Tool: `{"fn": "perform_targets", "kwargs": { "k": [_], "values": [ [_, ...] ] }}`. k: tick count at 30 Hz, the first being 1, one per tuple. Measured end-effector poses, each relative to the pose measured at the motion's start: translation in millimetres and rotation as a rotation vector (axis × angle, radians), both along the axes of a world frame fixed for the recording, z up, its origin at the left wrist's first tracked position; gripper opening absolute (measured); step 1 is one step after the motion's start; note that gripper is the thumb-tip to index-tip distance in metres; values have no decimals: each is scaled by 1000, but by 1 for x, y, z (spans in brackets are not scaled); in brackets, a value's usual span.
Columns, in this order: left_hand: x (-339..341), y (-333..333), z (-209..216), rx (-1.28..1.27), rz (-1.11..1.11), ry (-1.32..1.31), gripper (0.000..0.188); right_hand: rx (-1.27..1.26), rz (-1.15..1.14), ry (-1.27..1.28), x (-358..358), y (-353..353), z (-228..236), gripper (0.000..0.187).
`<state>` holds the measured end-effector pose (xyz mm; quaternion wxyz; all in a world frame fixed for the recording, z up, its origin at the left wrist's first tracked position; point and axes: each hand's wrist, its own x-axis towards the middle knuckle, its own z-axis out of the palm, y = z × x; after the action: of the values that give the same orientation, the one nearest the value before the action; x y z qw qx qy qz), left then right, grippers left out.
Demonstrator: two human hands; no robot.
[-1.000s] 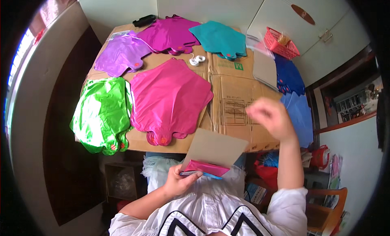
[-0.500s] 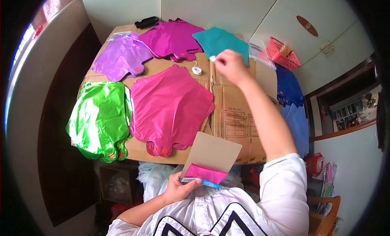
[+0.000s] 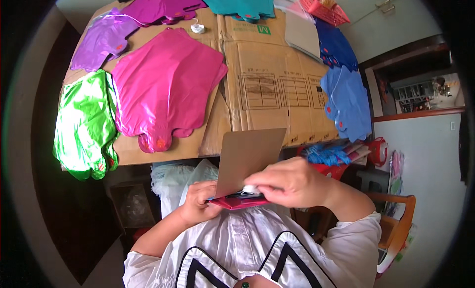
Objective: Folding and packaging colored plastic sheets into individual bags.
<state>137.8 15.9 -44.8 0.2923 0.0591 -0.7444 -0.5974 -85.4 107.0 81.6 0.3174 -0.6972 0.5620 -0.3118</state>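
The left hand [image 3: 198,201] grasps a stiff, matte cardboard sheet [image 3: 249,157] and glossy, folded pink foil [image 3: 236,204] before the person's torso. The right hand [image 3: 292,184] pinches a small white roll [image 3: 251,189] beside the sheet.

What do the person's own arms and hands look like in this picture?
Both the left hand and right hand are ungloved, with five-fingered human shapes. The forearms are bare below loose, plain white sleeves ending near the elbows.

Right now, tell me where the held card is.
In the head view, the card is just below centre, its lower edge between left hand and right hand, above folded pink foil.
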Motion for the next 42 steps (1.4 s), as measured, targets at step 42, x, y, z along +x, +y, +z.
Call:
{"fn": "perform_targets", "kwargs": {
  "k": [42],
  "values": [
    [-47,59,11,953,294,-165,9,250,-894,-1083,65,64,-112,21]
  ]
}}
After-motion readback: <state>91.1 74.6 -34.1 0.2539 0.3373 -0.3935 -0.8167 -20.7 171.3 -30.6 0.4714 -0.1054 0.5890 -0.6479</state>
